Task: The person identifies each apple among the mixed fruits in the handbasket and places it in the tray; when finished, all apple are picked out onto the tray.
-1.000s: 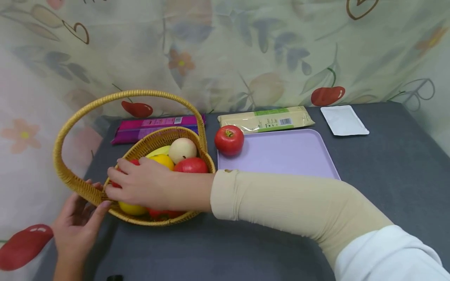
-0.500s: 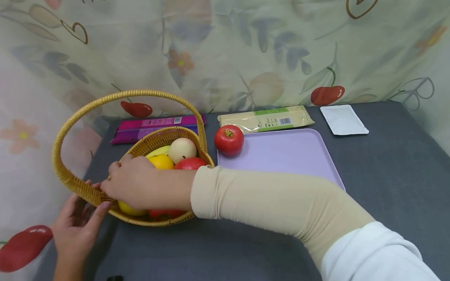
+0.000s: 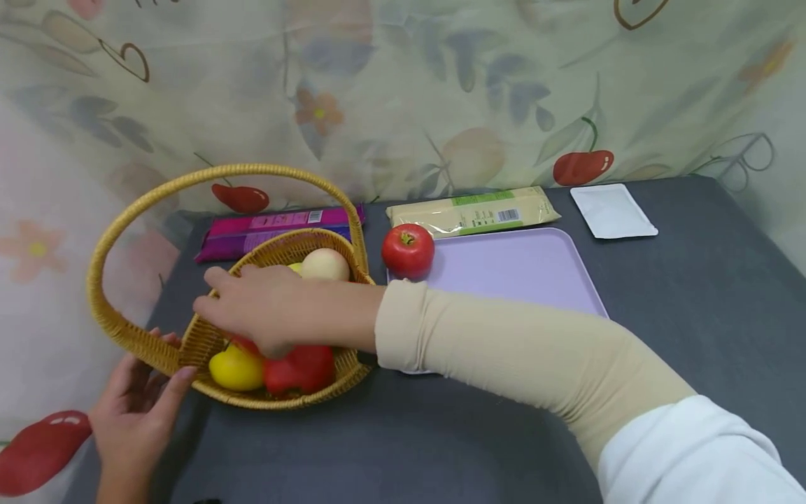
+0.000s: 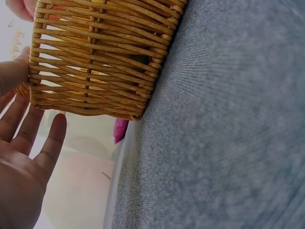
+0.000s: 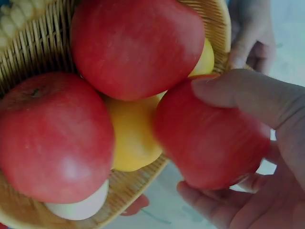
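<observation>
In the head view, my left hand point(image 3: 135, 420) grips the left end of a wicker basket point(image 3: 252, 402) where the handle joins the rim, its thumb in front. My right hand point(image 3: 271, 304) is over the basket. The right wrist view shows it holding a red apple point(image 5: 209, 133) between thumb and fingers. Beside that apple lie two more red fruits, one upper point(image 5: 136, 47) and one lower left point(image 5: 55, 138), with a yellow fruit point(image 5: 136, 136) between them. Near the basket's front are a small yellow fruit point(image 3: 236, 369) and a red fruit point(image 3: 299, 369); a pale round fruit point(image 3: 325, 264) is at the back.
A red pomegranate-like fruit point(image 3: 408, 250) sits at the back left corner of a lilac tray point(image 3: 516, 269). Behind are a purple packet point(image 3: 229, 238) and a beige-green packet point(image 3: 475, 212). A white flat packet point(image 3: 613, 211) lies at the back right. The tall basket handle point(image 3: 252, 170) arches overhead.
My right hand has moved up and to the right from the basket's left end, uncovering the yellow and red fruits at the front. My left hand has kept its hold on the basket.
</observation>
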`<action>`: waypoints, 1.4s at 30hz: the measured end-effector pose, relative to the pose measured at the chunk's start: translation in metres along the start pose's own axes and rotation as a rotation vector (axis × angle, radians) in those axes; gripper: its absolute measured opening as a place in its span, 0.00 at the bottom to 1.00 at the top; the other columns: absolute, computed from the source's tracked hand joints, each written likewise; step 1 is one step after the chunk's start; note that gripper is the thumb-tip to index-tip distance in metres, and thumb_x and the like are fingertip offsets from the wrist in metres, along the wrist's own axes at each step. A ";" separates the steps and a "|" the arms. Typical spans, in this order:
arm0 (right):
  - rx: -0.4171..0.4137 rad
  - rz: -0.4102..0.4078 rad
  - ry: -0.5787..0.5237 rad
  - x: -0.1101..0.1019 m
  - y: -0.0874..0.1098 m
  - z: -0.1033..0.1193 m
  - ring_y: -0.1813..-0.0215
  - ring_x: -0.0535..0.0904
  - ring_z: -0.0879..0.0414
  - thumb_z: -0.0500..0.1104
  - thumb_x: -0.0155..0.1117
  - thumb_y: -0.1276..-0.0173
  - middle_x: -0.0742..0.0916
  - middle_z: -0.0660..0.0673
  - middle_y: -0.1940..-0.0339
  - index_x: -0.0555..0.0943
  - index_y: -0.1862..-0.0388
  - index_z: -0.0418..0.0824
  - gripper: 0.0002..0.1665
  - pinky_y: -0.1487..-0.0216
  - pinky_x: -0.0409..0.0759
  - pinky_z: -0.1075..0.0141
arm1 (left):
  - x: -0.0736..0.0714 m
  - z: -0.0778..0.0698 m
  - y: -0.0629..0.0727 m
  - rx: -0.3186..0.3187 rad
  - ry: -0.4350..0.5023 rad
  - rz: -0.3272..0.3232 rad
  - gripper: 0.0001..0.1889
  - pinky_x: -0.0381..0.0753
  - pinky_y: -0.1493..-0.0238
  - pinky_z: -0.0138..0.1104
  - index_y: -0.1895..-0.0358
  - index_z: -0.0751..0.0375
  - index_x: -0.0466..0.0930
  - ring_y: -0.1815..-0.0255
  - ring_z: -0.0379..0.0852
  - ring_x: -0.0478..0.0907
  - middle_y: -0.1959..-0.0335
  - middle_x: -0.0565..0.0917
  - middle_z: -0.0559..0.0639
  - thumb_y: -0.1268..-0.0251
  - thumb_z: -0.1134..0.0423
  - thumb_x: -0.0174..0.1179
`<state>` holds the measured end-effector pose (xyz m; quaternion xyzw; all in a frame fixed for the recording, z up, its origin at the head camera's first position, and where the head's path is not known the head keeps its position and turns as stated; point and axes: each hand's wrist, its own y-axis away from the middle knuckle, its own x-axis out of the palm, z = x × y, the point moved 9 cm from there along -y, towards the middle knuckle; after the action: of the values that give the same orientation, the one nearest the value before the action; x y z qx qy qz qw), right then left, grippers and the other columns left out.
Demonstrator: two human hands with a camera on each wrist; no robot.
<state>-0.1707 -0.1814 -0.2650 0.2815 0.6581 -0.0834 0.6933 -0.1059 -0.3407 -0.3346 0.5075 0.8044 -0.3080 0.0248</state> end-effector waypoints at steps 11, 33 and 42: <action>-0.082 -0.207 -0.163 0.006 0.023 -0.024 0.39 0.72 0.55 0.52 0.77 0.44 0.69 0.47 0.30 0.57 0.24 0.46 0.55 0.47 0.78 0.69 | 0.001 -0.003 0.000 -0.019 -0.041 0.001 0.34 0.79 0.50 0.23 0.33 0.65 0.75 0.47 0.44 0.81 0.44 0.83 0.57 0.47 0.86 0.66; -0.080 -0.399 -0.554 0.018 0.060 -0.059 0.40 0.68 0.60 0.51 0.78 0.45 0.75 0.51 0.40 0.62 0.28 0.39 0.51 0.40 0.70 0.70 | -0.002 0.001 0.002 -0.018 -0.029 -0.017 0.34 0.79 0.50 0.23 0.34 0.66 0.75 0.48 0.44 0.81 0.45 0.84 0.56 0.47 0.86 0.66; -0.008 -0.429 -0.785 0.034 0.068 -0.062 0.40 0.69 0.61 0.48 0.79 0.46 0.75 0.48 0.38 0.62 0.27 0.40 0.51 0.51 0.79 0.74 | -0.001 0.001 0.002 -0.025 0.005 -0.007 0.34 0.79 0.49 0.23 0.34 0.68 0.75 0.47 0.45 0.81 0.44 0.83 0.58 0.48 0.88 0.65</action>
<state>-0.1873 -0.0849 -0.2770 0.0829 0.3891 -0.3233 0.8586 -0.1042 -0.3412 -0.3362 0.5051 0.8100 -0.2967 0.0277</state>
